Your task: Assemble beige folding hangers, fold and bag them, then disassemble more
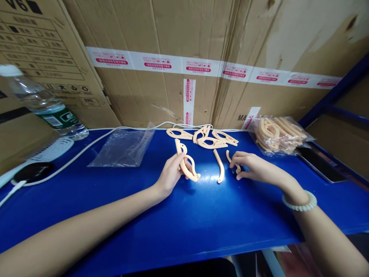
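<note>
In my left hand (173, 171) is a beige plastic folding hanger (188, 167), tilted above the table, with my thumb across its upper part and the fingers behind it. My right hand (249, 165) pinches a thin curved beige hanger piece (237, 167) at the tabletop; my fingers cover part of it. Between the two hands lies a loose curved hanger arm (219, 166), touched by neither. Behind them several folded beige hangers (211, 143) lie in an overlapping group.
On the blue table (184, 227) stand or lie a water bottle (52, 111), a flat clear plastic bag (121, 148), a black oval device (33, 172), a white cable (95, 148), a bag of beige pieces (279, 134) and a phone (323, 165). Cardboard boxes (161, 96) wall the back.
</note>
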{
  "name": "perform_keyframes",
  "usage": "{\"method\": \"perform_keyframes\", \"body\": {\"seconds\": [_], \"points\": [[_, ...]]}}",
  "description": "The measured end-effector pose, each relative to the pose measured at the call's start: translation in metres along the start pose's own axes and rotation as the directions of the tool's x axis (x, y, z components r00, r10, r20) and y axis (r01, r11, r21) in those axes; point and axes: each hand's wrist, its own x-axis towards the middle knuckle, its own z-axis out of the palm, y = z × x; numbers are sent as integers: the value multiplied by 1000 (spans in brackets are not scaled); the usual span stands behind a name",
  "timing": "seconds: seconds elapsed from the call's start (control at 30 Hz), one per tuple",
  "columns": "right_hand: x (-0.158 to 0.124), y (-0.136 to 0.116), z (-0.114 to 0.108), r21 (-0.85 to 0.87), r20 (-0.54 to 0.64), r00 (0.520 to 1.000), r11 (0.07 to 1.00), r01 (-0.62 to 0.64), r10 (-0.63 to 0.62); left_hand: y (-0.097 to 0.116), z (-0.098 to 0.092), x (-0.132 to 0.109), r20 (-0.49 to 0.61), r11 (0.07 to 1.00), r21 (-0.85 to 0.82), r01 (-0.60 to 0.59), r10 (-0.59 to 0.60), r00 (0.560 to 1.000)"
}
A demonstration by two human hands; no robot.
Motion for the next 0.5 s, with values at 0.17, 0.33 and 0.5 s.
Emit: {"method": "perform_keyframes", "body": {"seconds": [0.17,0.33,0.5], "points": [[4,-7,7,-6,-197,974,993,117,-116,0,0,0,-29,999,26,-24,25,999],[6,-31,23,-20,-162,953,967,256,-255,-4,-3,2,-64,992,80,-93,98,993],[6,-25,23,-15,-125,959,967,253,-253,-7,-9,3,-98,975,143,-170,185,978]]}}
